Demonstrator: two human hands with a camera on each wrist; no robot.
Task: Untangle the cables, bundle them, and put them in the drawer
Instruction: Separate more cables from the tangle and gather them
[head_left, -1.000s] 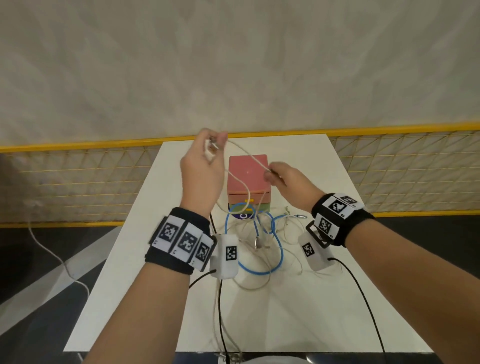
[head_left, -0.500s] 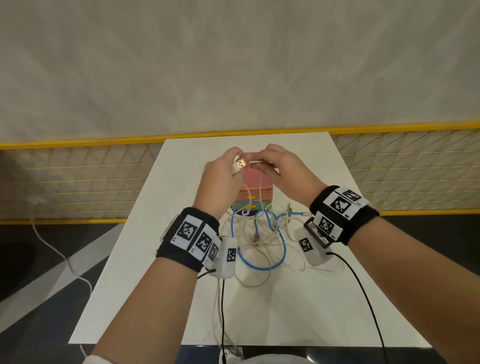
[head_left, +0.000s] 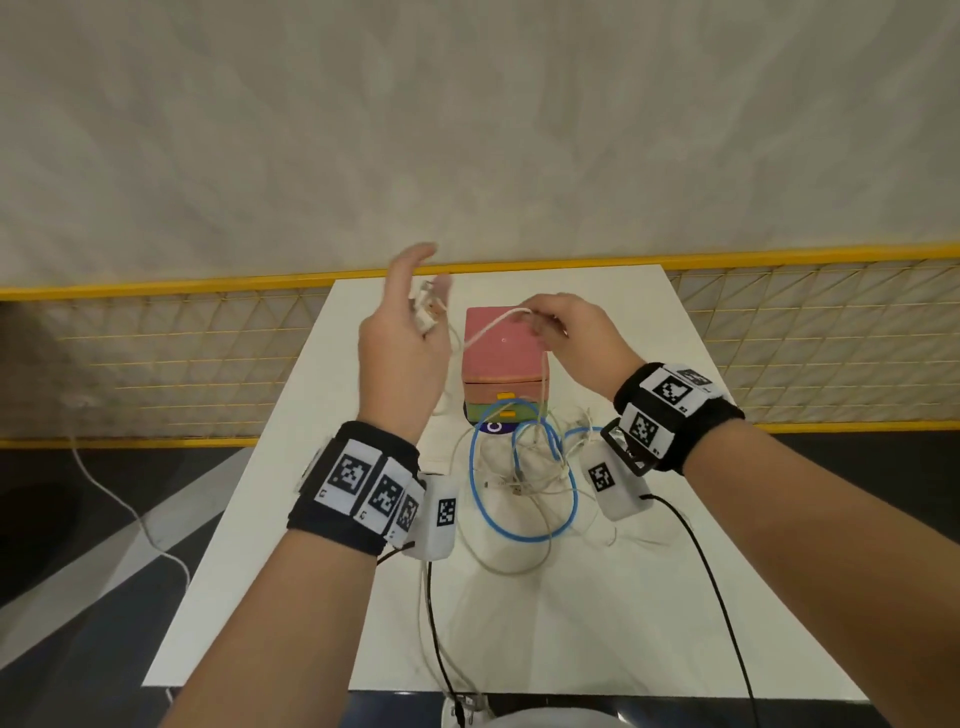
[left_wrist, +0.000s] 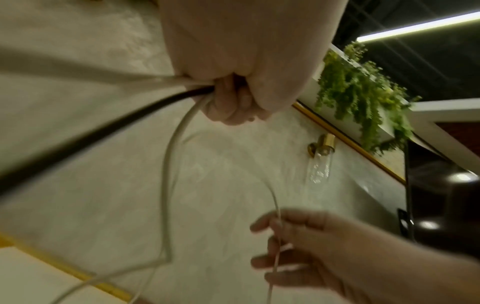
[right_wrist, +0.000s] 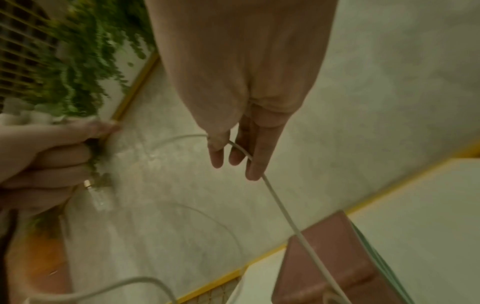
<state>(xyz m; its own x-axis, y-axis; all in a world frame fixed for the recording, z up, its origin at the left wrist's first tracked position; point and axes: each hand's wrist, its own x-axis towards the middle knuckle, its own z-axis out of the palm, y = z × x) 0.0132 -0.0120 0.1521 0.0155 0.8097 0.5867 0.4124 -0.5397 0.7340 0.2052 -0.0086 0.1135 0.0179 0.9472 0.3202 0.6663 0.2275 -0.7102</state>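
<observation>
My left hand (head_left: 410, 332) is raised left of the drawer box, index finger straight up, the other fingers curled round the plug end of a white cable (head_left: 491, 327). In the left wrist view its fingers (left_wrist: 228, 98) clasp that white cable (left_wrist: 166, 185). My right hand (head_left: 556, 327) pinches the same cable over the pink-topped drawer box (head_left: 501, 353); thumb and fingers (right_wrist: 221, 148) hold the white cable (right_wrist: 280, 205) there. A blue cable (head_left: 472, 467) loops among tangled white cables (head_left: 524, 480) on the table in front of the box.
The white table (head_left: 571, 649) ends near my body. A yellow mesh fence (head_left: 208, 364) runs behind it. Black wrist-camera leads (head_left: 717, 587) trail over the table's front. Another white cord (head_left: 130, 509) lies on the floor at left.
Half a second ago both hands met above the box. Now they have drawn apart: the left hand rose to the left with the plug, the right stayed over the box holding the cable.
</observation>
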